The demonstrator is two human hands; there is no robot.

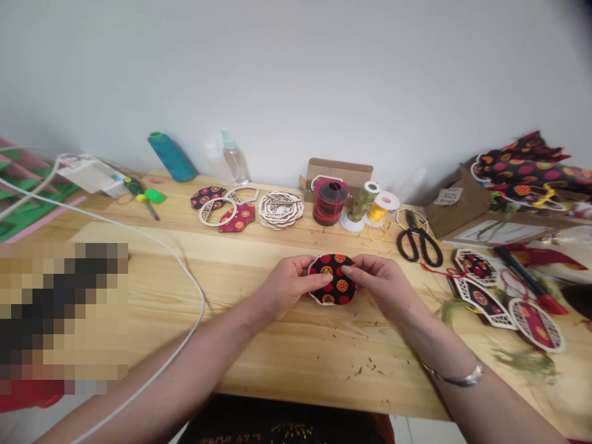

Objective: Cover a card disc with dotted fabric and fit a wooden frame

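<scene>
Between both hands, just above the wooden table (222,265), is a round, scallop-edged fabric piece (338,295), black with red dots and orange flowers, with a pale rim along its left and lower edge. My left hand (291,282) pinches its left side, thumb lying across the front. On the right edge, my right hand (375,277) grips it with the thumb on the cloth. The fingertips behind the piece are hidden. A silver bracelet (462,375) circles my right wrist.
Along the back stand a red thread spool (330,203), a yellow spool (380,209), stacked wooden frames (280,209) and a teal cone (172,157). Black-handled scissors (419,240), finished ornaments (536,324) and a cardboard box (456,200) lie right. A white cable (187,268) crosses the left side.
</scene>
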